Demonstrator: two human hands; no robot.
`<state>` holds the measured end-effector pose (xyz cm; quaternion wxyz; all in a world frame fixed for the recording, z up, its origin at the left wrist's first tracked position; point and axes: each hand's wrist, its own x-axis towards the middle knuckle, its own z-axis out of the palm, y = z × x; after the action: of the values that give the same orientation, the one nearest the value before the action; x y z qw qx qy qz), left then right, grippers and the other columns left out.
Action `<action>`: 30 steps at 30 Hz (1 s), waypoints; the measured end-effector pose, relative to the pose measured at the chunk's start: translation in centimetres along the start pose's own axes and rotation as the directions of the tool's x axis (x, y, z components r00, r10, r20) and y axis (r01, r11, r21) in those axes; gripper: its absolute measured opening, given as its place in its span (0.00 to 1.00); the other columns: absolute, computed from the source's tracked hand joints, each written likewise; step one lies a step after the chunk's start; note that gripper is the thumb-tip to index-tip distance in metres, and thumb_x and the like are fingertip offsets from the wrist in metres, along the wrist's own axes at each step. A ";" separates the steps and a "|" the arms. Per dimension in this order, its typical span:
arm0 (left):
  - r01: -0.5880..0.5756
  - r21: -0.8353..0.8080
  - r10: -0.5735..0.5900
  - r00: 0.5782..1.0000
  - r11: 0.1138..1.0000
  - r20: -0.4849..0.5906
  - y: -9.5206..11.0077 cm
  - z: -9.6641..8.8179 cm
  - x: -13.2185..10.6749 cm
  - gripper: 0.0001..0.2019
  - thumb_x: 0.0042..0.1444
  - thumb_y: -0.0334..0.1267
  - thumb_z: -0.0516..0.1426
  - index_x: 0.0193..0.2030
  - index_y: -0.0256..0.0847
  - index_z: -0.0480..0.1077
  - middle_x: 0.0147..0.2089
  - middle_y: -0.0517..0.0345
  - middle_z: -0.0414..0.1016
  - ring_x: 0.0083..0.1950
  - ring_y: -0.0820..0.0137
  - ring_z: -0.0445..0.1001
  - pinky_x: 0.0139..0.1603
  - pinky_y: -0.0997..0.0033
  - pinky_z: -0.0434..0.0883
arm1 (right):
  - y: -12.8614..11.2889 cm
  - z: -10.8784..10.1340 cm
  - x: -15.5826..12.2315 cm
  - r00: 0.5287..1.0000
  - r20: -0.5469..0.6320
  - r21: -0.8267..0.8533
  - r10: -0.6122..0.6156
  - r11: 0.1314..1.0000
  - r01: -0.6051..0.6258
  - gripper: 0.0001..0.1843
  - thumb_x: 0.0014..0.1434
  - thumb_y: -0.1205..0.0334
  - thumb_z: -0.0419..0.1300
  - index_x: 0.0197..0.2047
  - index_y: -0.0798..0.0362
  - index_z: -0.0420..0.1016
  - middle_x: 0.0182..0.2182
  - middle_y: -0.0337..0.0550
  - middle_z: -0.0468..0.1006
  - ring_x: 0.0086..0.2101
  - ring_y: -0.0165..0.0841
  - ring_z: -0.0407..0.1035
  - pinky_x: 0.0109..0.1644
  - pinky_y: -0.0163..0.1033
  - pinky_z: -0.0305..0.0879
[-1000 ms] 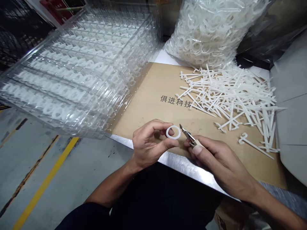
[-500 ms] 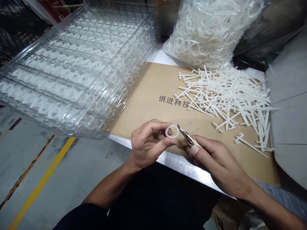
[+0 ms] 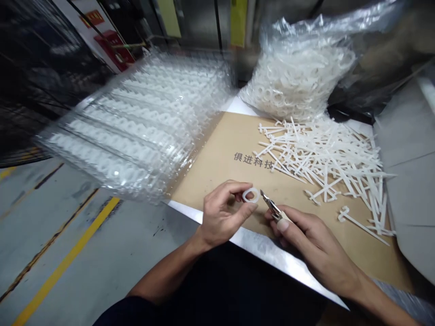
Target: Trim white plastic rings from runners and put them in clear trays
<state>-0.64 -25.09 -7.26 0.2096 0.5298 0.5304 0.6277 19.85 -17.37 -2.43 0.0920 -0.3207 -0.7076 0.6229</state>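
Note:
My left hand (image 3: 222,213) pinches a small white plastic ring (image 3: 250,195) between thumb and fingers, just above the near edge of a brown cardboard sheet (image 3: 220,154). My right hand (image 3: 309,244) grips small metal cutting pliers (image 3: 271,205), whose jaws point up and left at the ring, a short gap away. A heap of white plastic sprue sticks (image 3: 326,158) lies on the cardboard to the right.
A stack of clear plastic trays (image 3: 136,127) filled with white rings leans at the left. A clear bag of white ring parts (image 3: 299,72) stands at the back. The table's metal edge (image 3: 261,246) runs under my hands; grey floor with a yellow line (image 3: 64,262) lies below left.
The camera has tilted up, so hands and table sit lower in view and the picture is blurred. Hands, ring and pliers keep nearly the same pose.

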 end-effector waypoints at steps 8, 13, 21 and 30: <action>0.031 -0.015 -0.031 1.000 0.999 0.001 0.1 0.2 0.8 0.13 0.65 0.33 0.63 0.56 0.41 0.78 0.42 0.52 0.80 0.40 0.72 0.77 0.43 0.72 0.75 | 3.5 -1.4 1.4 0.740 -0.096 -0.594 -0.666 0.635 0.495 0.15 0.72 0.62 0.55 0.60 0.52 0.70 0.44 0.50 0.82 0.41 0.41 0.80 0.46 0.42 0.75; 0.231 -0.326 -0.235 0.972 0.917 0.027 2.8 -1.1 1.4 0.15 0.63 0.36 0.66 0.55 0.41 0.76 0.39 0.55 0.78 0.39 0.74 0.77 0.42 0.76 0.76 | 3.6 -1.8 2.3 0.637 0.008 -0.702 -0.770 0.450 0.553 0.18 0.71 0.65 0.55 0.62 0.52 0.68 0.46 0.52 0.84 0.42 0.41 0.82 0.46 0.42 0.79; 0.203 -0.333 -0.183 0.979 0.921 0.091 10.2 -9.9 5.3 0.12 0.59 0.34 0.69 0.50 0.42 0.81 0.38 0.55 0.80 0.36 0.75 0.79 0.39 0.77 0.77 | 3.7 -1.9 2.5 0.590 0.000 -0.723 -0.808 0.407 0.558 0.18 0.70 0.64 0.56 0.61 0.52 0.70 0.46 0.52 0.86 0.44 0.41 0.84 0.46 0.41 0.81; 0.109 0.148 -0.084 0.982 0.983 -0.167 5.8 -21.9 25.8 0.21 0.51 0.39 0.70 0.51 0.32 0.81 0.40 0.47 0.81 0.36 0.70 0.74 0.36 0.70 0.69 | 4.4 -1.8 2.4 0.621 -0.070 -0.696 -0.781 0.485 0.530 0.19 0.69 0.62 0.58 0.61 0.52 0.72 0.45 0.53 0.86 0.43 0.45 0.84 0.46 0.43 0.83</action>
<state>-27.38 -15.54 12.02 0.1545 0.4658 0.6183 0.6139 20.44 -14.43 -6.88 0.3525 -0.1430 -0.9039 0.1957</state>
